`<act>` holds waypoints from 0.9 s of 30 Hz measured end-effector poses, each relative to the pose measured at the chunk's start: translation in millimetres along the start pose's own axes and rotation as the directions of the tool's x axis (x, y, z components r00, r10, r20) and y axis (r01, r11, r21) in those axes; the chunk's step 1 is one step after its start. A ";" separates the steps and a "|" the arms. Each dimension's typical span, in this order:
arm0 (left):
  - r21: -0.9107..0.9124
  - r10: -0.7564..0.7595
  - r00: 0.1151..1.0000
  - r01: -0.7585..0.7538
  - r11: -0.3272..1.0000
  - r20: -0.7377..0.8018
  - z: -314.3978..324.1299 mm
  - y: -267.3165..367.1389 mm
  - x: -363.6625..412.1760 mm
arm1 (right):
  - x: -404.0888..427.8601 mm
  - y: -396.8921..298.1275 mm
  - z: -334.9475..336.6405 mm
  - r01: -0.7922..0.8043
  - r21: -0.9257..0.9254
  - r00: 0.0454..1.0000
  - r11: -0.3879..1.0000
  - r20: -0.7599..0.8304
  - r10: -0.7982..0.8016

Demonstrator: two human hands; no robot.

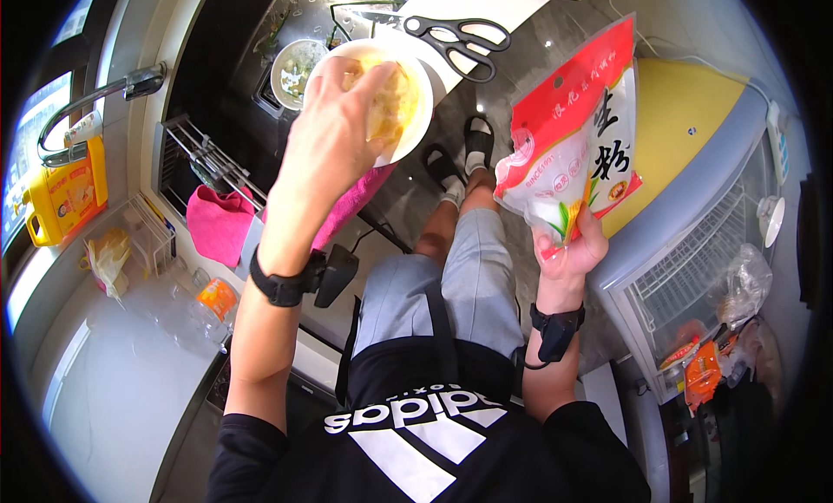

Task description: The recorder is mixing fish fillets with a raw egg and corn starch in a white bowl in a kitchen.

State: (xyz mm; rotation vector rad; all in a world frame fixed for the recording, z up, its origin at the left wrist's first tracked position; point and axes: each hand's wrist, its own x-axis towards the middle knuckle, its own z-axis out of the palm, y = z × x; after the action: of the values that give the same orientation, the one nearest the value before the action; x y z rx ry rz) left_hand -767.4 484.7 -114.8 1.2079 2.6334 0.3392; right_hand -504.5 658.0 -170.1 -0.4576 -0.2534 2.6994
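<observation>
My left hand (335,122) reaches down into a white bowl (424,106), its fingers spread over wet, yellowish contents (394,109). The fingertips are hidden, so whether they grip anything is unclear. My right hand (573,246) pinches a red, white and clear plastic food pouch (566,145) near one lower corner. White material shows inside the pouch, and its front bears writing. Both wrists wear black straps with small devices. Kitchen scissors (459,41) with black handles lie beyond the bowl. A smaller white bowl (286,77) with wet green bits stands beside it.
A metal sink (306,12) and faucet (104,100) are on the left. Pink cloths (221,226) hang near a metal rack (211,158). A yellow jug (68,194) stands by the window. On the right is a glass-topped chest freezer (690,152).
</observation>
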 end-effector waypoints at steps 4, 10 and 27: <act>0.086 0.030 0.999 -0.032 0.996 0.023 19.2 -1.9 14.1 | -8.3 1.5 -3.8 0.015 -0.015 0.999 1.000 0.051 -0.014; -0.235 -0.181 0.971 0.215 0.948 0.156 -1.7 -12.6 21.3 | -28.3 2.3 -9.5 0.050 -0.037 0.999 0.998 -0.015 -0.050; -0.111 -0.090 0.979 0.112 0.987 0.185 -8.0 -22.4 15.6 | -7.3 -3.3 35.0 0.155 -0.405 0.983 0.901 -0.032 -0.183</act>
State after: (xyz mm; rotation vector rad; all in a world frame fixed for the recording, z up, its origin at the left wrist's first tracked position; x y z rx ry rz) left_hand -795.7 481.5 -115.6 1.0123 2.4701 0.3492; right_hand -509.2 654.1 -134.7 -0.6131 -0.7994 2.4518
